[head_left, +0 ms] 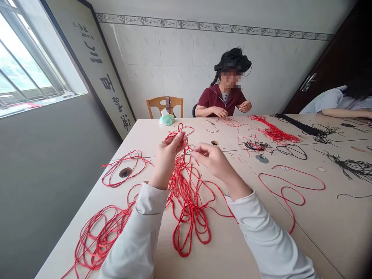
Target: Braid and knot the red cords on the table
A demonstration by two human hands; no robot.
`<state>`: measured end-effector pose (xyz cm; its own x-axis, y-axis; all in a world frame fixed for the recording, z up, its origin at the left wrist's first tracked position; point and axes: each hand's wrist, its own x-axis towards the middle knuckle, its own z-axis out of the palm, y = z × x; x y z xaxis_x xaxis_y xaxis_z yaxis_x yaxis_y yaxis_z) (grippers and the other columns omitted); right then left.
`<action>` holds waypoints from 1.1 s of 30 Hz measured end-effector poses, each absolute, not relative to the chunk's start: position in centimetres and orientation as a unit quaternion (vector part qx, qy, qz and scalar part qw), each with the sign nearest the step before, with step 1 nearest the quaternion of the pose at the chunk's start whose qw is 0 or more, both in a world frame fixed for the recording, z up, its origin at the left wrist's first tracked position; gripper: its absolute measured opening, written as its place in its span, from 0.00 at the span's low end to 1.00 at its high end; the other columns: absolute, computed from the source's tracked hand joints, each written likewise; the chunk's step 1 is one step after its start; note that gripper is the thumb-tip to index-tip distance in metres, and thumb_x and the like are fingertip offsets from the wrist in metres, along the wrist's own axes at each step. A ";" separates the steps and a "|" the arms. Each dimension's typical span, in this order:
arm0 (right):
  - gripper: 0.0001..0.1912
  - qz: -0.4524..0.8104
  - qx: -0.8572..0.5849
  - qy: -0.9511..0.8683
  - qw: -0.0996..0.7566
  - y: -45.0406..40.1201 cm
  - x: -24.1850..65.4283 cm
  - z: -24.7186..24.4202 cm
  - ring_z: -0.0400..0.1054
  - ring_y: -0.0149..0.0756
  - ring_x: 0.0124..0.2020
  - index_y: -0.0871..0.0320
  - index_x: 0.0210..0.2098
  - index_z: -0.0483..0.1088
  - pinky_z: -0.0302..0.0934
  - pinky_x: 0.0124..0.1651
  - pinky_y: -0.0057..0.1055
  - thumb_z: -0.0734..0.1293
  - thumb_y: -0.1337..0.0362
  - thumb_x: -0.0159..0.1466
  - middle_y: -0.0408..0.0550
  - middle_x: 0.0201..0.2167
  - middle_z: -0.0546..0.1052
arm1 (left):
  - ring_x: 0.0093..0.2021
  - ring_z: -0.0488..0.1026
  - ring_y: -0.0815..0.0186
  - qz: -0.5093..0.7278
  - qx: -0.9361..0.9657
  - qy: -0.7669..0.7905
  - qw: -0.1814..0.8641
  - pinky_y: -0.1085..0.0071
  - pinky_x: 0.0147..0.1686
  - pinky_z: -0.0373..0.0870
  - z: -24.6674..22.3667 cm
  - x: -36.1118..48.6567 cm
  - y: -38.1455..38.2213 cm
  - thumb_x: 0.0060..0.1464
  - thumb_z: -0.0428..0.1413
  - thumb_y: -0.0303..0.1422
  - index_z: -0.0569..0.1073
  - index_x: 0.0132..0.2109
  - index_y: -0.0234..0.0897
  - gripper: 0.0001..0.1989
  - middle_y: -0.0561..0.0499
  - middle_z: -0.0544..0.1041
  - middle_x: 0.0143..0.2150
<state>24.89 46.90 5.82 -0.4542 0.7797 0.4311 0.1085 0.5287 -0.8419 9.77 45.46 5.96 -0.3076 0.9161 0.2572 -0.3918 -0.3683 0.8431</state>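
Observation:
My left hand (172, 149) is closed on a red cord (180, 127), whose small loop sticks up above the fingers. To its right, my right hand (208, 157) pinches with thumb and forefinger at a cord end close to the left hand; the exact strand is hard to make out. Beneath both hands lies a large bundle of twisted red cords (188, 201), its looped ends spread toward me. A looser coil of smooth red cord (100, 236) rests by my left forearm.
Another red coil (124, 166) lies around a table hole. At right are a single red cord (293, 186), a grey disc (262, 159), black cords (357, 166) and a red bundle (276, 131). A tissue pack (166, 118) stands at the far edge. Two people sit across and at right.

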 end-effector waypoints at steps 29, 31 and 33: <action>0.13 0.620 -0.236 -0.658 0.357 47.8 25.6 6.1 0.65 0.30 0.24 0.59 0.30 0.70 0.62 0.32 0.30 0.68 0.54 0.59 0.43 0.22 0.73 | 0.37 0.71 0.64 0.627 0.617 0.429 0.206 0.70 0.40 0.66 6.8 10.1 44.3 0.51 0.62 0.32 0.82 0.33 0.41 0.03 0.49 0.78 0.34; 0.11 0.508 -0.283 -0.693 0.427 48.0 25.7 6.0 0.69 0.33 0.28 0.59 0.33 0.72 0.64 0.36 0.33 0.68 0.56 0.59 0.46 0.26 0.76 | 0.35 0.71 0.65 0.629 0.598 0.427 0.252 0.70 0.38 0.66 6.7 10.1 44.5 0.51 0.63 0.33 0.82 0.32 0.39 0.04 0.48 0.78 0.32; 0.09 0.357 -0.325 -0.721 0.498 48.1 25.8 5.9 0.72 0.36 0.33 0.57 0.36 0.73 0.65 0.40 0.35 0.67 0.58 0.61 0.48 0.32 0.78 | 0.32 0.70 0.65 0.617 0.575 0.433 0.318 0.70 0.34 0.66 6.7 10.1 44.7 0.50 0.63 0.33 0.82 0.31 0.38 0.04 0.49 0.78 0.29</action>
<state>25.76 48.09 5.87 -0.2934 0.8236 0.4854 0.1127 0.5340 -0.8380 10.13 44.70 6.68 -0.1364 0.8903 0.4346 0.1069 -0.4229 0.8999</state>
